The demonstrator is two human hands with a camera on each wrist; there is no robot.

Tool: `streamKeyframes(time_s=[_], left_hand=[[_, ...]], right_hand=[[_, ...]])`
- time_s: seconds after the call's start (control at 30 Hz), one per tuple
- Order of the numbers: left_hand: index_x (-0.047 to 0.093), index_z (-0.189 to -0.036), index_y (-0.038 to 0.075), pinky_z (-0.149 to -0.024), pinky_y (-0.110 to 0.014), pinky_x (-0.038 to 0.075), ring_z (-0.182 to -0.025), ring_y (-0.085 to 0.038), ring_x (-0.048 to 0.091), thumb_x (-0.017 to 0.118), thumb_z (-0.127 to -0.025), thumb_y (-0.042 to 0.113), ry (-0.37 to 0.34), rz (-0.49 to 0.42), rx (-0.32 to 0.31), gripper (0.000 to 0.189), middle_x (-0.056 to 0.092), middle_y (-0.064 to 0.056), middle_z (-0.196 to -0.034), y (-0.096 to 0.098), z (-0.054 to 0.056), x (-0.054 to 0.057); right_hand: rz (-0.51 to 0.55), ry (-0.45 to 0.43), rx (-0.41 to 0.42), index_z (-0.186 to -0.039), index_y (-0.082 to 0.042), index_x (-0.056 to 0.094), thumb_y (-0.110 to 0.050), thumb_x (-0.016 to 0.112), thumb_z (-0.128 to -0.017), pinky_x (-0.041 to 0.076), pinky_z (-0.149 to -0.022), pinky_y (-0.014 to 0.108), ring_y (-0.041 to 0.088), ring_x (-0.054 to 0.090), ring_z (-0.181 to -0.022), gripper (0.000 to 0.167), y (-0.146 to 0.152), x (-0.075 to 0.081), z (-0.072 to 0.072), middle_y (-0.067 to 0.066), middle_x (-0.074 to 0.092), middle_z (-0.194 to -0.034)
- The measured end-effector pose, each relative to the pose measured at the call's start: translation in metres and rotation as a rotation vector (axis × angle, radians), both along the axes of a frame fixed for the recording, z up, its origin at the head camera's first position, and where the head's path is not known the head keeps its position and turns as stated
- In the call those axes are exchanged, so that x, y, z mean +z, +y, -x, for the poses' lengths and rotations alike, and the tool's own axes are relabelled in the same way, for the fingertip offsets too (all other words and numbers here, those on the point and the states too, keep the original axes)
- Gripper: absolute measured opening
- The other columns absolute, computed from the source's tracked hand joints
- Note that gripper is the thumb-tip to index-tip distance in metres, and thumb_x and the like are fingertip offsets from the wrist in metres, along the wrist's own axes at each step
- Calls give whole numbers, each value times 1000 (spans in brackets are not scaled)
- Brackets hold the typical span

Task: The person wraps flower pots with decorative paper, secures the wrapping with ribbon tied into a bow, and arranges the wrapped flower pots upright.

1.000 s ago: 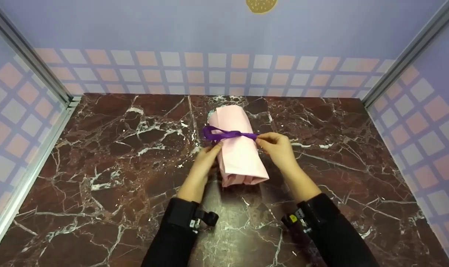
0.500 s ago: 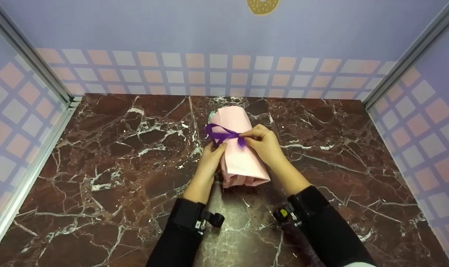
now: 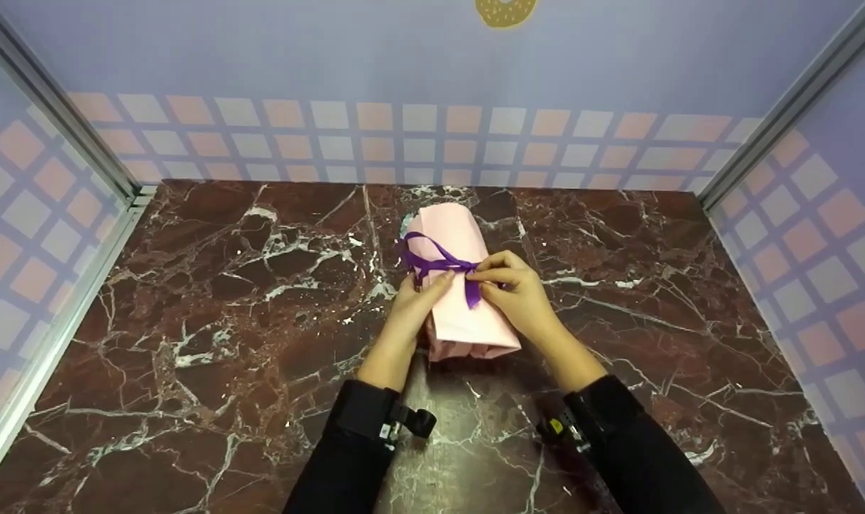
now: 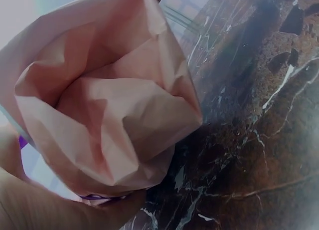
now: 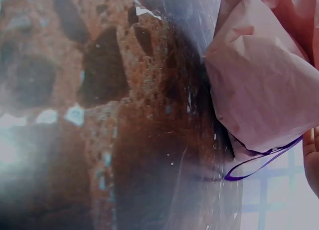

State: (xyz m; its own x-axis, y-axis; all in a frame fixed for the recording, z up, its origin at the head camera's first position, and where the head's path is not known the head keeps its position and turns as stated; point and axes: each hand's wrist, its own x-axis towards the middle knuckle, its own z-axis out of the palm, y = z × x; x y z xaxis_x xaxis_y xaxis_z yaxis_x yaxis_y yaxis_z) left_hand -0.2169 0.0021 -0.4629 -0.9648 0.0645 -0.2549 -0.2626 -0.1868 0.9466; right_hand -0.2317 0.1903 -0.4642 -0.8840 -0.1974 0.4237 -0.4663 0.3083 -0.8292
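A roll of pink wrapping paper [image 3: 448,223] lies on the tabletop, with a light-blue frilly bit showing at its far end. Round its middle runs a purple ribbon [image 3: 473,295], looped at the left, one tail hanging down over the paper. My left hand [image 3: 404,314] holds the roll's left side, thumb on top beside the ribbon and fingers partly hidden. With thumb and fingertips, my right hand [image 3: 522,294] pinches the ribbon near the knot. The left wrist view shows the folded near end of the paper [image 4: 114,110]. A ribbon loop [image 5: 234,178] sticks out in the right wrist view.
The dark red marbled tabletop [image 3: 225,343] reaches to a lilac back wall [image 3: 297,57] with pink and white squares. Side panels [image 3: 825,235] with metal edging stand left and right. Black wrist cameras [image 3: 422,423] sit on both sleeves.
My right hand has moved from the roll's right edge inward to the knot, and a ribbon tail now hangs down the paper. My left thumb has shifted right, further onto the paper.
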Motion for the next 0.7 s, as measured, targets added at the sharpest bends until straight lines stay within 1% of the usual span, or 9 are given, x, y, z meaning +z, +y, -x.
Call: streamKeyframes(time_s=[0.03, 0.13, 0.27, 0.37, 0.47, 0.53, 0.6, 0.67, 0.7], left_hand=[[25, -149, -4, -99, -41, 44, -100, -28, 59, 71, -87, 32, -4, 10, 3, 85, 53, -24, -128, 1, 0, 0], [28, -148, -4, -100, -41, 44, -106, -31, 58, 73, -86, 33, -11, 44, 11, 85, 51, -25, -132, 4, 4, 2], [33, -146, -2, -99, -40, 45, -112, -33, 57, 77, -82, 34, -43, 76, 15, 85, 53, -23, -130, 9, 9, 4], [28, -149, 0, -105, -39, 39, -121, -33, 51, 81, -78, 31, -67, 113, 23, 94, 48, -23, -138, 12, 11, 4], [23, -151, -1, -108, -39, 36, -125, -33, 47, 82, -77, 26, -71, 131, 24, 98, 42, -24, -143, 14, 12, 3], [23, -150, -2, -107, -38, 37, -123, -33, 48, 81, -78, 22, -64, 118, 16, 95, 43, -24, -142, 14, 12, 3], [25, -149, -1, -105, -38, 39, -120, -34, 50, 80, -78, 18, -61, 97, 8, 92, 45, -24, -139, 14, 12, 3], [26, -148, -1, -104, -37, 40, -117, -32, 52, 79, -78, 17, -62, 92, 4, 90, 47, -23, -137, 13, 13, 4], [28, -148, -1, -103, -38, 41, -116, -33, 53, 79, -78, 16, -61, 80, -4, 89, 48, -23, -136, 13, 13, 4]], right_hand=[[1, 8, 0, -93, -1, 77, 13, 66, -82, 48, -88, 27, 23, 57, -100, 21, 0, 0, -1, 11, 63, -101], [21, 11, 23, -94, 1, 76, 14, 66, -82, 47, -94, 30, 29, 57, -105, 21, 0, -1, -4, 17, 62, -106], [77, -29, 29, -94, 3, 76, 8, 64, -86, 44, -95, 29, 32, 56, -106, 15, -2, 0, -7, 20, 61, -108], [109, -68, -36, -88, 3, 76, 1, 68, -88, 46, -87, 25, 28, 57, -101, 9, -6, 1, -7, 17, 63, -104], [116, -123, -151, -84, 2, 75, -3, 75, -84, 51, -79, 23, 24, 61, -91, 6, -7, 2, -7, 13, 65, -97], [90, -199, -255, -83, 2, 72, -7, 79, -81, 51, -72, 24, 22, 61, -83, 12, -6, 3, -7, 11, 65, -90], [26, -311, -338, -85, 1, 69, -17, 81, -81, 51, -69, 25, 20, 59, -78, 22, -2, 4, -7, 10, 65, -86], [-20, -468, -352, -92, 1, 67, -29, 80, -82, 51, -68, 27, 17, 58, -75, 34, 1, 6, -6, 9, 65, -84], [-17, -550, -321, -97, 3, 66, -33, 77, -84, 52, -69, 28, 17, 59, -74, 40, 4, 7, -5, 9, 65, -85]])
